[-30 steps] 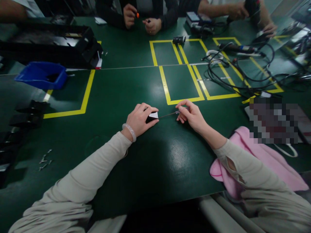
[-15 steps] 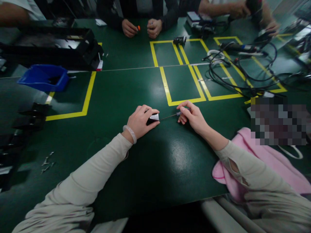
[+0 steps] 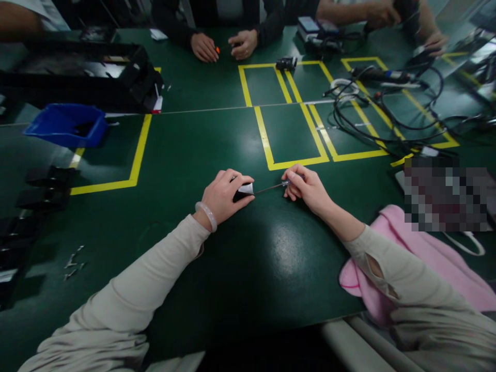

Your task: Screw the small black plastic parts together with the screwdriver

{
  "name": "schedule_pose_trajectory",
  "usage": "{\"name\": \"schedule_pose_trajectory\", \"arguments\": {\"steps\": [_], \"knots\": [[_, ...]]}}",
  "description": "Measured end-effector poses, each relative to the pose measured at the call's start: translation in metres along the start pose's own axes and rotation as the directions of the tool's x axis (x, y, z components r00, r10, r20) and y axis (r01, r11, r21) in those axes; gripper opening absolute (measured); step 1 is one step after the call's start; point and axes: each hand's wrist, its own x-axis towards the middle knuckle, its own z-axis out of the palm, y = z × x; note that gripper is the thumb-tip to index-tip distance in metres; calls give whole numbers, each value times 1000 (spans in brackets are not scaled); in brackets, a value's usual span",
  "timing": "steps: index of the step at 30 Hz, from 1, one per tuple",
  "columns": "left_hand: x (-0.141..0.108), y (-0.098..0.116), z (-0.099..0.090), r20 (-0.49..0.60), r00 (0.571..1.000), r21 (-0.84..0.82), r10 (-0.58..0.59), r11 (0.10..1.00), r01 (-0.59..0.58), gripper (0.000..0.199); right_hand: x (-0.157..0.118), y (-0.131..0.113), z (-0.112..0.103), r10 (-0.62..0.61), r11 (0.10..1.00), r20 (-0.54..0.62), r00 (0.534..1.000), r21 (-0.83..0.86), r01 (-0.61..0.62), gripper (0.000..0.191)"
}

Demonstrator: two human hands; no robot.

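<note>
Near the middle of the green table, my left hand [image 3: 225, 192] is closed around a small black part with a pale face [image 3: 245, 189]. Its fingers hide much of that part, so its kind is unclear. A screwdriver [image 3: 273, 187] is pinched by its clear handle in my right hand [image 3: 304, 186]. The thin shaft points left, and its tip meets the right side of the black part near my left thumb. Several small screws [image 3: 73, 263] lie loose on the table to the left of my left forearm.
A blue bin [image 3: 65, 125] and a long black tray [image 3: 85, 77] stand at the left. Black cables [image 3: 387, 132] coil at the right, above a pink cloth [image 3: 418, 258]. Across the table, a person's hands [image 3: 244, 45] hold something orange; another person works at the upper right.
My hands and the screwdriver stay almost where they were. Across the table, the co-worker's hands have shifted slightly and their fingers have loosened.
</note>
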Motion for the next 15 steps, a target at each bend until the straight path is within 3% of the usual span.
{"name": "schedule_pose_trajectory", "arguments": {"steps": [15], "knots": [[0, 0, -1, 6, 1000, -15, -2, 1000, 2, 33, -3, -4, 3, -16, 999, -18, 1000, -52, 15, 39]]}}
